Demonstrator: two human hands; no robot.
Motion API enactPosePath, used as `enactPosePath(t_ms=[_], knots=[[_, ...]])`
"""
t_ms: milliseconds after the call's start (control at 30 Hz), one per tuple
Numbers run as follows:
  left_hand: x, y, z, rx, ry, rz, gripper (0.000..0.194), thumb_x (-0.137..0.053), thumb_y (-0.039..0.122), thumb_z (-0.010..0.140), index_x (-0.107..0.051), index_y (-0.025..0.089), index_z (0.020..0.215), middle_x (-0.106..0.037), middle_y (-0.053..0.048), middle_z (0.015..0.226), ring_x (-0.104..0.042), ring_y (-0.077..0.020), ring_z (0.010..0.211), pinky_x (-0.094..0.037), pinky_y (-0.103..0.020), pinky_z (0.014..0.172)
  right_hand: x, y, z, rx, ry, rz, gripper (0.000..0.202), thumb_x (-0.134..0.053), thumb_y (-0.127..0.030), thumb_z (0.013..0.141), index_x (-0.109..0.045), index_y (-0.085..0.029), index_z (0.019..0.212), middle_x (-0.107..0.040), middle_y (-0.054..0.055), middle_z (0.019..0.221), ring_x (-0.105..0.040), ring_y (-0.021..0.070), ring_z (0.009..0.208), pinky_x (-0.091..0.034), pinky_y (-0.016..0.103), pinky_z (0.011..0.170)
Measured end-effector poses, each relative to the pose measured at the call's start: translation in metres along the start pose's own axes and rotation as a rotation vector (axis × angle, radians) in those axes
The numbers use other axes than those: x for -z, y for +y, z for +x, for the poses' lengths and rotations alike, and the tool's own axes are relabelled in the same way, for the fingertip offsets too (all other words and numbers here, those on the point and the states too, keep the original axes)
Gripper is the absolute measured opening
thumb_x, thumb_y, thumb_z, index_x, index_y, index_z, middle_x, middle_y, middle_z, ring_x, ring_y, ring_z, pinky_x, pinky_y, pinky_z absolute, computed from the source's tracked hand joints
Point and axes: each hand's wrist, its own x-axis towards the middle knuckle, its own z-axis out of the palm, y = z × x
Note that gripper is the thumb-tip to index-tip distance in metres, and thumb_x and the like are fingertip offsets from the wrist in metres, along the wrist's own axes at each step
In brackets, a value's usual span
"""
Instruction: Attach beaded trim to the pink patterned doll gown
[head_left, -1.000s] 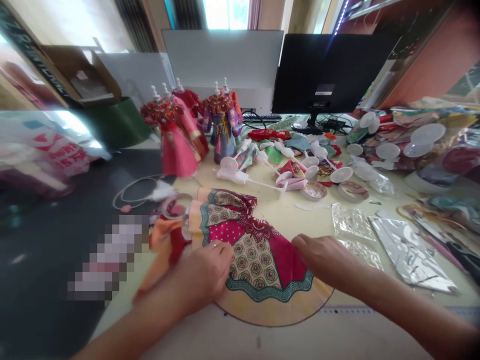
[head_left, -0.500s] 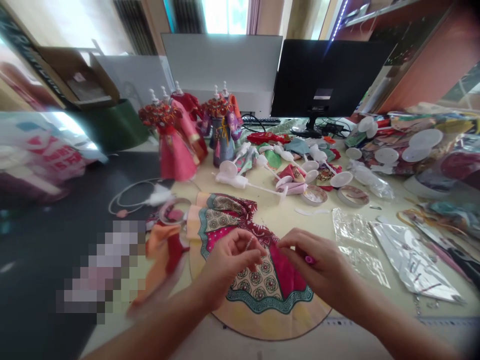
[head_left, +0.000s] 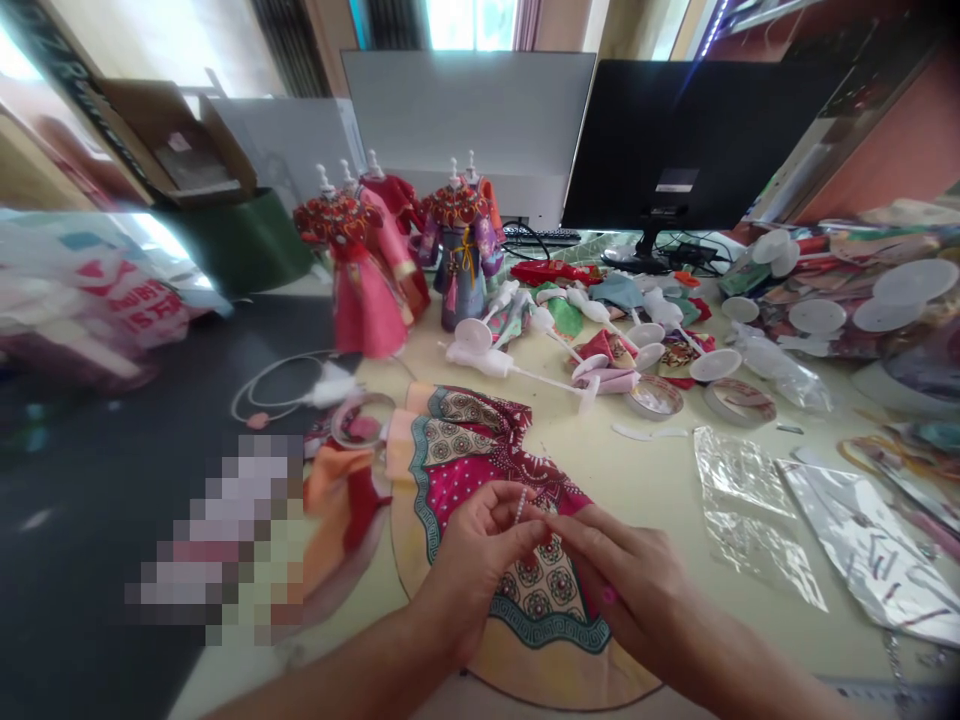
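Note:
My left hand (head_left: 476,565) is closed in a pinch on a short string of small white beads (head_left: 521,505). My right hand (head_left: 637,570) has its fingertips brought up against the left fingertips. A slim pink rod-like thing (head_left: 609,595) pokes out of the right hand; most of it is hidden. Whatever lies between the touching fingertips is too small to make out. Beneath both hands a round, patterned doll skirt (head_left: 457,440) in crimson, cream and teal is spread on the table, with a pale yellow border.
Dressed doll stands (head_left: 367,310) are upright at the back left. White stands (head_left: 480,355) and cloth pieces lie behind the skirt. Tape rolls (head_left: 739,400), clear plastic bags (head_left: 742,480) and a silvery packet (head_left: 870,550) are at right. Orange cloth (head_left: 337,500) lies left; two monitors (head_left: 465,130) stand behind.
My right hand has moved left and down, and its fingertips now meet the left ones. The left hand still holds the beads. The whole view has shifted slightly.

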Motion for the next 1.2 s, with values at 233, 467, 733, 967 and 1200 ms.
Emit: enactPosePath(t_ms=[233,467,733,967,1200], knots=[[0.0,0.0,-0.004,-0.001,0.022,-0.024,0.033,-0.073,0.017,0.068,-0.051,0.014,0.093,-0.06,0.002,0.077,-0.052,-0.0059,0.066,-0.04,-0.017,0.059,-0.001,-0.002,-0.003,0.042,-0.028,-0.084,0.051,-0.033,-0.007,0.081,-0.033,-0.017,0.131,-0.058,0.008,0.091,-0.058,0.0161,0.071,-0.048,0.026,0.054],[-0.003,0.002,-0.004,0.006,0.03,-0.038,0.03,-0.073,0.017,0.069,-0.053,0.015,0.091,-0.056,0.002,0.077,-0.051,-0.0064,0.07,-0.041,-0.017,0.064,0.001,-0.008,0.002,0.128,0.008,-0.24,0.045,-0.029,-0.004,0.082,-0.035,-0.011,0.126,-0.061,0.01,0.089,-0.06,0.0188,0.065,-0.05,0.029,0.049],[-0.001,0.001,-0.005,-0.008,0.039,0.008,0.027,-0.071,0.016,0.07,-0.053,0.015,0.09,-0.054,0.002,0.077,-0.05,-0.006,0.07,-0.04,-0.016,0.062,-0.003,-0.005,-0.002,0.174,-0.024,-0.347,0.04,-0.034,-0.007,0.086,-0.038,-0.007,0.125,-0.061,0.011,0.087,-0.059,0.0195,0.065,-0.05,0.031,0.05],[0.004,0.007,-0.004,-0.063,0.1,0.152,0.025,-0.068,0.017,0.071,-0.054,0.016,0.091,-0.055,0.002,0.078,-0.048,-0.0058,0.066,-0.04,-0.015,0.056,0.025,0.001,0.002,0.008,0.195,-0.26,0.024,-0.037,-0.017,0.091,-0.051,-0.013,0.109,-0.062,0.007,0.086,-0.058,0.0138,0.062,-0.045,0.025,0.05],[0.009,0.008,-0.001,-0.094,0.105,0.221,0.023,-0.066,0.018,0.072,-0.054,0.016,0.092,-0.057,0.002,0.079,-0.051,-0.0063,0.068,-0.041,-0.015,0.057,0.058,0.004,-0.005,-0.101,0.348,0.063,0.036,-0.021,-0.028,0.095,-0.052,-0.017,0.082,-0.054,0.007,0.083,-0.054,0.0151,0.073,-0.042,0.028,0.06]])
